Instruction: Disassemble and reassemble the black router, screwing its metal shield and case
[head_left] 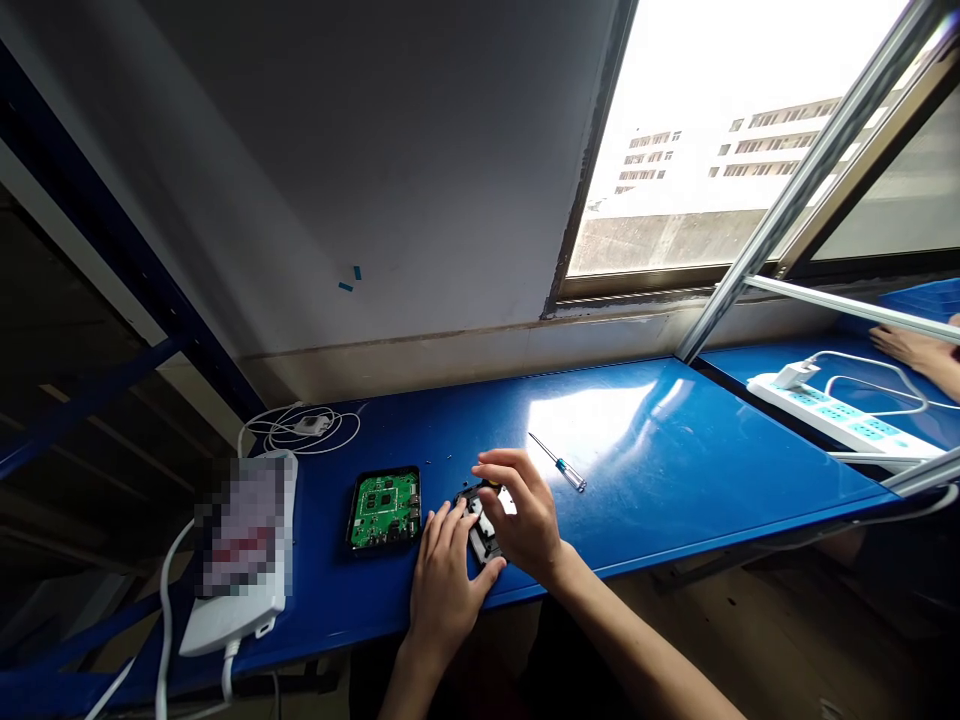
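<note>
My left hand point(444, 580) rests at the lower left of a black open casing point(487, 550) with a pale metallic part inside, its fingers along the left side and its thumb at the near edge. My right hand point(529, 520) is curled over the same casing, covering much of it. A small yellow bit shows beneath the right fingers; what it belongs to is hidden. Left of my hands lies a black tray-like housing with a green circuit board point(386, 508). A screwdriver point(559, 463) with a clear and blue handle lies to the right, apart from my hands.
A white power strip point(281, 545) with a blurred-out item on it stands at the left edge of the blue table point(637, 500). Behind it lies a coiled white cable point(300, 428). Beyond a metal frame at right are another power strip point(847, 412) and another person's hand point(911, 345).
</note>
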